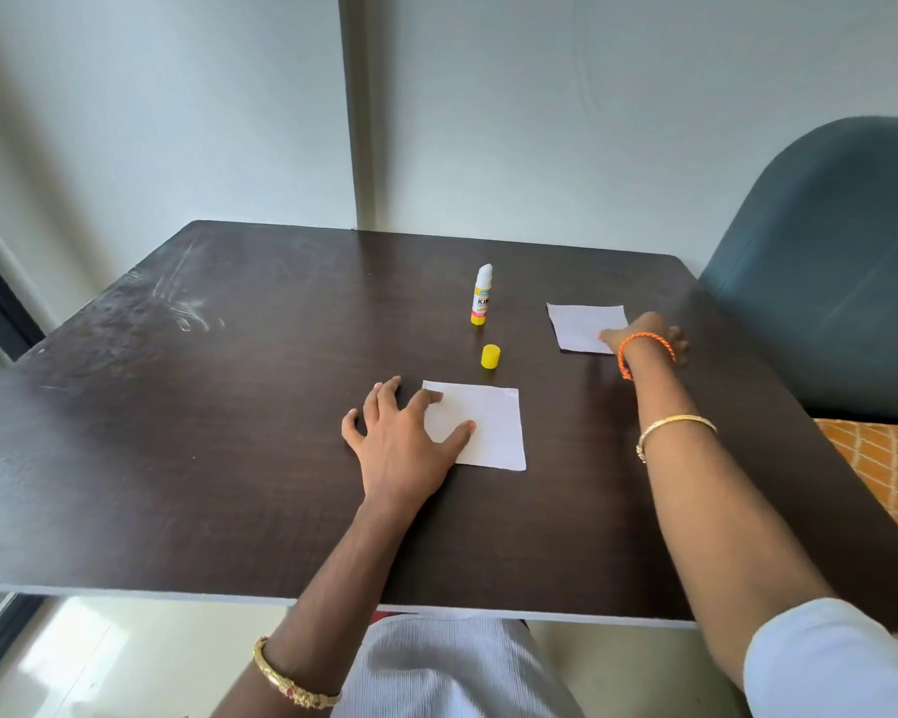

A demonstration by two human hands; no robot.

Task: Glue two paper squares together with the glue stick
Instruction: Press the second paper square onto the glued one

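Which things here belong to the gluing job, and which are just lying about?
For the job: glue stick, its yellow cap, near paper square, far paper square.
Not part of it: blue chair, orange patterned cloth.

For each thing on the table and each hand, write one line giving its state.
Glue stick: upright, uncapped, white glue exposed.
Yellow cap: off, standing alone on the table.
Near paper square: flat, pinned at its left edge.
Far paper square: flat, touched at its near right corner.
Left hand: spread, pressing near paper.
Right hand: reaching onto far paper; grip unclear.
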